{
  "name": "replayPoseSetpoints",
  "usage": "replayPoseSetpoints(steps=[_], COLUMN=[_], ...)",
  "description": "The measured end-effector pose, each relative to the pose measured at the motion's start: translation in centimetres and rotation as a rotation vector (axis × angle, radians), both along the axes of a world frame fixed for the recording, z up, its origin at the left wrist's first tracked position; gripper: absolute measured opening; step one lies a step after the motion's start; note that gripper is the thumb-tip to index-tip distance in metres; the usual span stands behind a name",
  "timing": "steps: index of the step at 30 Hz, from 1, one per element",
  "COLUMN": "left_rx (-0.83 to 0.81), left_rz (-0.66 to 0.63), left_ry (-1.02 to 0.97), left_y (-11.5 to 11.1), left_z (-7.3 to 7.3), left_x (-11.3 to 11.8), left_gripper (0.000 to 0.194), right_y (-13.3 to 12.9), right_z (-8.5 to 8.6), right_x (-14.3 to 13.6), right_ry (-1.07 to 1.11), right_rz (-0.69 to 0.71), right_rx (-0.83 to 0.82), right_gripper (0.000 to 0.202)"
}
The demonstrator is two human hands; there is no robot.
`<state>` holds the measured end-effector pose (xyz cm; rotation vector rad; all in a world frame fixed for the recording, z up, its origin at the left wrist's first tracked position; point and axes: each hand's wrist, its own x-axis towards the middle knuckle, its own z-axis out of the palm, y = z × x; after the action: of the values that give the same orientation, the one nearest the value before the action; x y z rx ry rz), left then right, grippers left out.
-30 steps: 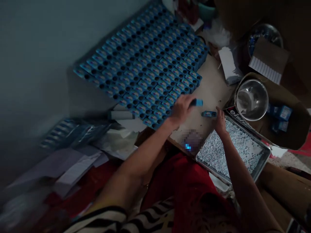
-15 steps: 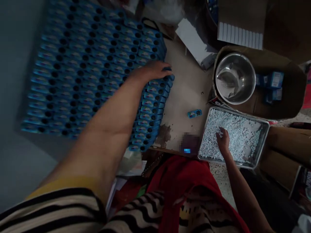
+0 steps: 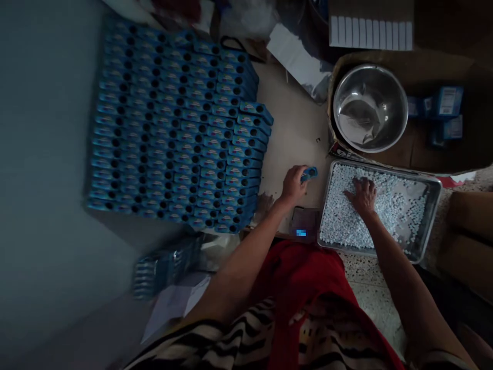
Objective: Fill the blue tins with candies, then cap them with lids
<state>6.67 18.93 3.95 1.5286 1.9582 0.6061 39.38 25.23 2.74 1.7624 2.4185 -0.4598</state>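
My left hand [image 3: 294, 184] is closed round one end of a small blue box [image 3: 308, 173] with a dark round spot, low over the table. To the left stand stacked rows of similar blue boxes [image 3: 185, 133]. My right hand [image 3: 364, 195] lies in a metal tray [image 3: 434, 205], fingers spread over small white pellets [image 3: 342, 205]. Whether any pellets are under its palm is hidden. Between the tray and my left forearm sits a dark flat device with a lit blue display [image 3: 301, 233].
A steel bowl [image 3: 370, 109] stands in a cardboard carton [image 3: 396, 159] beyond the tray, beside several blue cartons [image 3: 449, 110]. A white sheet [image 3: 295, 61] lies at the table's back. Wrapped blue packs [image 3: 165, 264] sit lower left.
My left hand has left the stacked rows, moved right and taken hold of the single box on the table. My right hand has gone from gathered fingers to spread ones among the pellets.
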Motion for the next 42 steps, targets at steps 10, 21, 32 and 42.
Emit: replayPoseSetpoints(steps=[10,21,32,42], left_rx=[0.069,-0.140,-0.201,-0.225], left_rz=[-0.081,-0.199,0.192,0.270], left_ry=[-0.012,-0.094,-0.120,-0.092], left_y=[-2.2,-15.8,-24.0,-30.7], left_z=[4.6,3.6,3.5,3.4], left_x=[1.2,2.1,-2.5,-3.1], left_gripper=[0.040,0.058,0.086,0.046], right_y=[-2.6,-6.6,-6.7,-5.2], right_z=[3.3,5.6,7.1,8.2], right_x=[5.2,6.2,5.2,5.2], right_ry=[0.696,1.542,1.177,1.343], right_rz=[-1.077,-1.633,-1.288,-1.282], right_rx=[-0.346,-0.888,-0.955,-0.890], right_gripper=[0.033,0.005,0.012,0.015])
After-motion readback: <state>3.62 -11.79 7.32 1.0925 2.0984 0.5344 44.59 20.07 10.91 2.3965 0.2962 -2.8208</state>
